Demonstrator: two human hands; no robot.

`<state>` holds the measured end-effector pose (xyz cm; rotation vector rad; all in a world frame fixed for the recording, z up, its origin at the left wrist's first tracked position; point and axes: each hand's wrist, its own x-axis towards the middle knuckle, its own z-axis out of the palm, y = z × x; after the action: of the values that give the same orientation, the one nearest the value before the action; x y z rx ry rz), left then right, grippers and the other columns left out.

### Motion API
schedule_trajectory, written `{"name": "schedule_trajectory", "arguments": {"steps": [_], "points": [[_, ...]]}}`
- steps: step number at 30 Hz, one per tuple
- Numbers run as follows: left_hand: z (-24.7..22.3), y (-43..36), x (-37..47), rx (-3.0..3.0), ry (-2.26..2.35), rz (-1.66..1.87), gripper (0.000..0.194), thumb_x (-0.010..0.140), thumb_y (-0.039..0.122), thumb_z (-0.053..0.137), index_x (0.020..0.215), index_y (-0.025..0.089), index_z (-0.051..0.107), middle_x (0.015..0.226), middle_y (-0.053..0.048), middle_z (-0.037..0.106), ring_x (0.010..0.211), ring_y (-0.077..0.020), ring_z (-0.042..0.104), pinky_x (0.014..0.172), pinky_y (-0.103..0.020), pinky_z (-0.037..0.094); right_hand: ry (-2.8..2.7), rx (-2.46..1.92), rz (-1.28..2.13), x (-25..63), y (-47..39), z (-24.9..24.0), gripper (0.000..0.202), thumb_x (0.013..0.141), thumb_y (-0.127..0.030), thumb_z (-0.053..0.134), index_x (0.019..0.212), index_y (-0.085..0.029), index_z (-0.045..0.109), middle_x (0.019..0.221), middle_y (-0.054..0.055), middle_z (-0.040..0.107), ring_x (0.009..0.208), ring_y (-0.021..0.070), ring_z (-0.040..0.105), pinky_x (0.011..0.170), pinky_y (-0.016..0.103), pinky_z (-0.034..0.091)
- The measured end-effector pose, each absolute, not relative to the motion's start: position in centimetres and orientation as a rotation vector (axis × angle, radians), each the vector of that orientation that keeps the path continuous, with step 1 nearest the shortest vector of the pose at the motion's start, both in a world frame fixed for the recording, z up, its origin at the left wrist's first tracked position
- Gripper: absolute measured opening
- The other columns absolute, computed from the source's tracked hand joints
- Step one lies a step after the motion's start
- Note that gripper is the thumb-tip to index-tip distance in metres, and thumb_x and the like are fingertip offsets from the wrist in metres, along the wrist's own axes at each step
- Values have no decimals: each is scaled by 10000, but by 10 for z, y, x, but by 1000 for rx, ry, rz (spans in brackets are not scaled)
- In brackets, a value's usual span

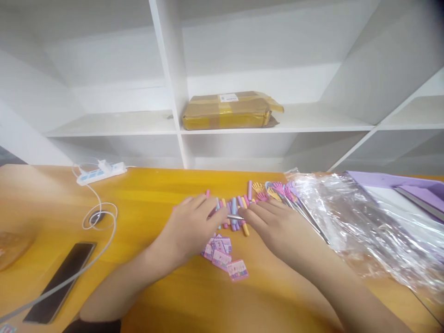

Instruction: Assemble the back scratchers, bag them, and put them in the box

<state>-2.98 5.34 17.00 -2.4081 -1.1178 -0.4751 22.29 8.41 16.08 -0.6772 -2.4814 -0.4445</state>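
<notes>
1. A row of small pastel sticks (234, 210), pink, blue, purple and yellow, lies on the orange table (156, 199) between the two hands, near the table's far edge.
2. The left hand (192, 226) lies palm down with its fingers resting on the left end of the row; its grip is loose, clasping nothing.
3. The right hand (277, 226) lies flat just right of the row, fingertips touching the sticks; its grip is likewise released.
4. A thin metal rod (235, 217) lies between the two sets of fingertips.
5. Small pink and purple cards (225, 256) lie in a heap just in front of the left hand.
6. Tiny hand-shaped pieces (274, 190) on thin stems lie beyond the right hand, beside crinkled clear plastic (364, 222).
7. Farther left sit a dark phone (60, 282), a white cable (100, 217) and a power strip (101, 172).
8. On the white shelf (312, 125) behind lies a brown taped parcel (231, 111).
</notes>
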Motion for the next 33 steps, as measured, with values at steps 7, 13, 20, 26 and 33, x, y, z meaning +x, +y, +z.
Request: {"name": "schedule_trajectory", "arguments": {"steps": [7, 13, 20, 26, 33], "points": [[167, 70, -46, -2545, -1200, -503, 337, 997, 89, 574, 1249, 285, 681, 819, 2, 574, 732, -182, 441, 666, -319, 318, -2517, -599, -409, 227, 104, 161, 311, 959, 57, 381, 982, -164, 599, 807, 16, 577, 762, 170, 472, 755, 290, 302], [158, 87, -48, -2525, -1158, -523, 268, 1024, 136, 574, 1218, 277, 694, 825, 6, 608, 716, -170, 454, 645, -317, 297, -2556, -632, -393, 239, 118, 158, 222, 1023, -35, 453, 1097, -160, 622, 890, 23, 615, 806, 171, 510, 774, 291, 343], [166, 98, -63, -2364, -1131, -624, 167, 1088, 254, 545, 1139, 253, 704, 776, 2, 594, 726, -174, 462, 664, -324, 321, -2444, -606, -691, 263, 131, 171, 185, 1048, -83, 480, 1138, -111, 639, 911, 85, 632, 878, 205, 557, 799, 332, 423], [179, 102, -79, -2218, -1092, -660, 140, 1084, 288, 577, 1049, 247, 705, 764, -8, 634, 729, -179, 486, 681, -335, 296, -2325, -568, -702, 303, 138, 190, 284, 1034, -60, 508, 1240, -206, 639, 961, 62, 705, 937, 174, 641, 980, 392, 514], [200, 115, -134, -1932, -1180, -675, 131, 1045, 221, 617, 1006, 274, 730, 866, -32, 712, 849, -220, 573, 755, -367, 344, -2000, -765, -933, 372, 160, 189, 166, 997, -132, 644, 916, -238, 743, 884, 21, 782, 890, 129, 728, 946, 276, 564]]}}
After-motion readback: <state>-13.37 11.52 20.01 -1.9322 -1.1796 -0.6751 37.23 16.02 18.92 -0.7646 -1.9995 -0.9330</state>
